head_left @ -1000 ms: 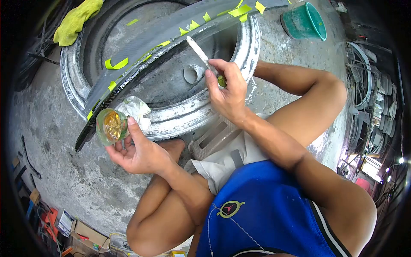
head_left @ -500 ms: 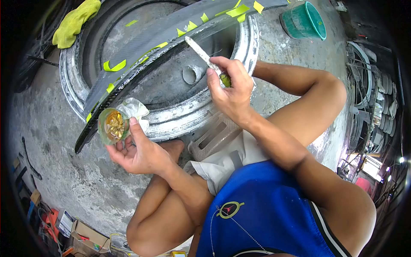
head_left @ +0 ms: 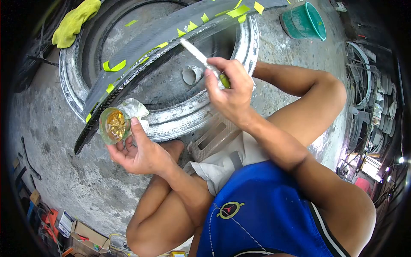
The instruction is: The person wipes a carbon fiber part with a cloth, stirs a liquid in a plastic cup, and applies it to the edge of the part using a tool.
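Observation:
My left hand (head_left: 136, 150) holds a small clear cup (head_left: 114, 125) with amber liquid in it, tilted beside the lower left end of a long dark curved panel (head_left: 141, 47). Between the fingers of my right hand (head_left: 229, 83) is a whitish stick-like tool (head_left: 196, 53), perhaps a brush. Its tip is at the panel's near edge, close to pieces of yellow-green tape (head_left: 181, 32). A bit of green shows under my right fingers. The panel lies across a large whitish tire (head_left: 171, 115).
A yellow cloth or glove (head_left: 75, 23) rests on the tire's upper left. On the floor stands a green bucket (head_left: 303, 20) at the upper right. A cardboard box (head_left: 87, 235) is at the lower left. My bent legs flank a beige perforated stool (head_left: 214, 139).
The tool in my right hand has shifted slightly left and down along the panel's edge. The cup in my left hand has moved very slightly right.

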Demonstrator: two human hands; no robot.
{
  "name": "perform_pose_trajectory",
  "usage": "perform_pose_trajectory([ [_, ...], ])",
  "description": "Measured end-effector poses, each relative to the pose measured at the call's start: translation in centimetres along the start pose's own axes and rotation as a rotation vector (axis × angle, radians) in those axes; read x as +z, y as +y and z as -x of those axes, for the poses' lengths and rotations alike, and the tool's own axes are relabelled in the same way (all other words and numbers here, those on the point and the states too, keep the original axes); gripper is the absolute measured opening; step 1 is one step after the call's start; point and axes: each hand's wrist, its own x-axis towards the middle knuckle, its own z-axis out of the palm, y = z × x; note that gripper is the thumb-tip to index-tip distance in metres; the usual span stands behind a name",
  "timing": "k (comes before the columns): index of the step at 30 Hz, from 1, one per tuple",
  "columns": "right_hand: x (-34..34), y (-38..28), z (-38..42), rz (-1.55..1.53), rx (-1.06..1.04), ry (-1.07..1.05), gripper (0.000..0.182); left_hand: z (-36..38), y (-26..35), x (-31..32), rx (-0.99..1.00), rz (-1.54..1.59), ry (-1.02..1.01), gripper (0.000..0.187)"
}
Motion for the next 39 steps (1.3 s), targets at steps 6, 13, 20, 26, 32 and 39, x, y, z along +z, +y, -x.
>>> perform_pose_trajectory([
  [6,0.0,-0.5,0.2,0.002,0.026,-0.028,0.023,0.1,-0.3,0.1,0.033,-0.013,-0.022,0.069],
  [13,1.5,-1.9,1.3,-0.097,-0.031,-0.072,0.026,0.2,0.0,0.3,-0.004,0.034,-0.007,0.069],
  [20,0.0,0.7,0.4,-0.006,-0.013,-0.007,0.024,0.1,-0.1,0.1,0.05,-0.024,-0.031,0.068],
  [26,1.7,-1.9,0.8,-0.104,-0.132,-0.094,0.027,0.2,0.1,0.2,0.058,-0.04,-0.044,0.066],
  [32,0.8,-0.4,0.4,-0.057,-0.058,-0.094,0.025,0.0,-0.2,-0.1,0.055,-0.029,-0.049,0.065],
  [39,1.0,-1.1,0.3,-0.071,-0.144,-0.08,0.028,0.1,-0.5,0.1,0.057,-0.031,-0.054,0.065],
])
